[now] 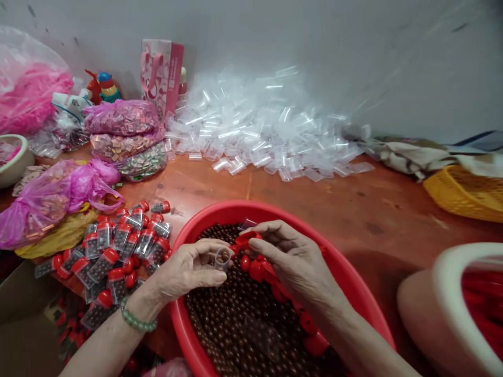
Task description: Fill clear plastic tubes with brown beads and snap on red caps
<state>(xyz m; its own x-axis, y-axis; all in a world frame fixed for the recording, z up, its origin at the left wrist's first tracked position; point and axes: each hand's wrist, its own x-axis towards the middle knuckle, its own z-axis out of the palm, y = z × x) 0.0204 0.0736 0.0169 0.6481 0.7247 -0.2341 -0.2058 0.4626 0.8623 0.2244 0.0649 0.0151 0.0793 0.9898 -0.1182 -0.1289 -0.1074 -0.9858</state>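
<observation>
My left hand [196,267], with a green bead bracelet at the wrist, grips a small clear plastic tube [222,258]; brown balls show inside its open end. Between the thumb and fingers of my right hand [286,248] is a red cap [247,239], apart from the tube. Both hands are over a red basin [353,283] full of shiny dark brown balls [223,314]. More red caps [259,268] lie on the balls, partly under my right forearm. An empty-looking clear tube [247,224] rests near the basin's far side.
Capped tubes [118,241] with dark balls are heaped left of the basin. Clear tubes [267,136] lie piled along the wall. Pink bags [121,118] of small packets stand back left. A pale tub [444,293] of red pieces and a yellow basket [463,191] are right.
</observation>
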